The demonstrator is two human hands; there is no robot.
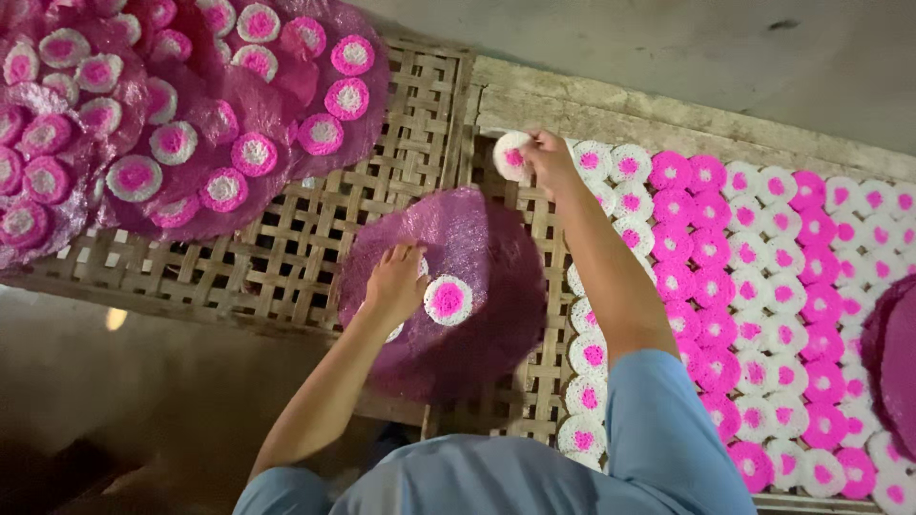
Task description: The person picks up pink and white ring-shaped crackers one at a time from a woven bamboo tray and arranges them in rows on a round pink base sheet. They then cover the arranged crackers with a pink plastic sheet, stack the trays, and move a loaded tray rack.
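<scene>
Pink-centred white disc [512, 155] is sitting pinched in the fingertips of the right hand [551, 157], lifted just above the near end of the rows of white and pink discs [754, 277] lying on the woven bamboo rack [420, 105]; the left hand [396, 281] is pressing down, fingers curled, on a round purple sheet [477, 238], touching another disc [447, 299] beside it; filled purple sheets [191, 105] are lying far left.
</scene>
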